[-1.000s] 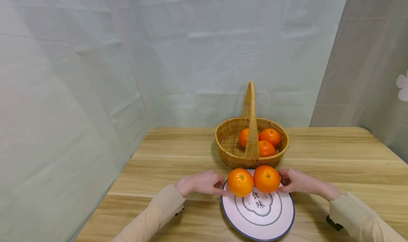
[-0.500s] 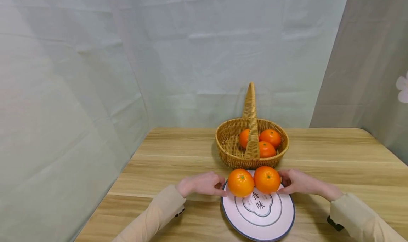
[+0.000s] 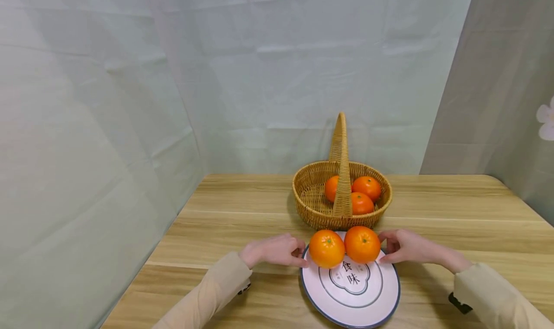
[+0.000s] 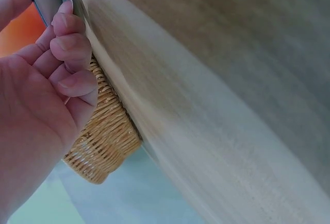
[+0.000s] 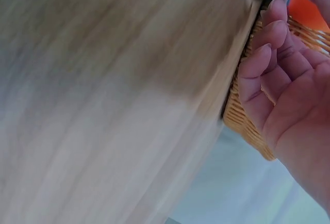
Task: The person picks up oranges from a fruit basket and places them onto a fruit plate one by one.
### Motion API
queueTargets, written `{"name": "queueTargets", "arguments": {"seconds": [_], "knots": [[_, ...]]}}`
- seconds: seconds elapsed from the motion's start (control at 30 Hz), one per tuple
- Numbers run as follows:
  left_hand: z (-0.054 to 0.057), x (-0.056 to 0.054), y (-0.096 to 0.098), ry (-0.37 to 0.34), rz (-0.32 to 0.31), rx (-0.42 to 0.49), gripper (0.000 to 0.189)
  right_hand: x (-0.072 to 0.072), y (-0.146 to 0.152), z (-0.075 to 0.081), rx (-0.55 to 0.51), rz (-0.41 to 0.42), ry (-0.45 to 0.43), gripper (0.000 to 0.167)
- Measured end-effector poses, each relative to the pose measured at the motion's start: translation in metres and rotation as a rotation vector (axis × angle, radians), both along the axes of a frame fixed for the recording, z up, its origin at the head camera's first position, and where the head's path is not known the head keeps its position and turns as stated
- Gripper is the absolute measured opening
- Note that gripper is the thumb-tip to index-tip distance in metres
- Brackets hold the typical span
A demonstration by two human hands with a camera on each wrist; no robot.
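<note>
A white plate (image 3: 381, 300) with a dark blue rim and printed characters lies on the wooden table. Two oranges (image 3: 326, 249) sit side by side on its far part. My left hand (image 3: 279, 249) pinches the plate's left edge, thumb over the rim; the left wrist view shows the curled fingers (image 4: 72, 46) at its underside. Opposite, my right hand (image 3: 404, 247) is at the right edge beside the second orange (image 3: 362, 245). Its thumb lies over the rim, and curled fingertips (image 5: 276, 10) sit right under the edge in the right wrist view.
Just behind the plate stands a wicker basket (image 3: 318, 218) with a tall arched handle (image 3: 343, 175). Three orange-red fruits (image 3: 367, 188) lie in its right half. Pale cloth (image 3: 277, 79) hangs behind and to the left of the wooden table (image 3: 242, 208).
My right hand and sleeve have shifted slightly to the right, away from the orange next to it. The left hand, plate, oranges and basket hold their places.
</note>
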State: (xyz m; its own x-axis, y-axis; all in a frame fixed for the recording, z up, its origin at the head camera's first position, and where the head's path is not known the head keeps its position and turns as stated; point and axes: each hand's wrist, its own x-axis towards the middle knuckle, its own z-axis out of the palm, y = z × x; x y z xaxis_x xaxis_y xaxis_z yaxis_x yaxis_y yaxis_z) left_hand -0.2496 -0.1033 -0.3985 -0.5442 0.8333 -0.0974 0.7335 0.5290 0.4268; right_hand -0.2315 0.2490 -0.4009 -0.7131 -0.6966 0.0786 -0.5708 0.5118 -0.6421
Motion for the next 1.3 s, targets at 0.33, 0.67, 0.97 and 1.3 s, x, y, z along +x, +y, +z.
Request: {"name": "queueTargets", "arguments": {"seconds": [0.33, 0.67, 0.97, 1.3], "knots": [[0.000, 0.000, 0.000, -0.003, 0.013, -0.007, 0.026, 0.000, 0.008, 0.004, -0.012, -0.009, 0.002, 0.029], [0.002, 0.001, 0.000, -0.014, -0.002, -0.001, 0.026, -0.002, 0.014, 0.012, -0.033, -0.028, 0.033, 0.026], [0.002, 0.001, 0.001, -0.011, 0.005, -0.009, 0.026, -0.001, 0.018, 0.017, -0.054, -0.051, 0.091, 0.026], [0.003, 0.003, 0.001, -0.005, 0.009, 0.003, 0.027, -0.004, 0.018, 0.023, -0.069, -0.120, 0.182, 0.023]]}}
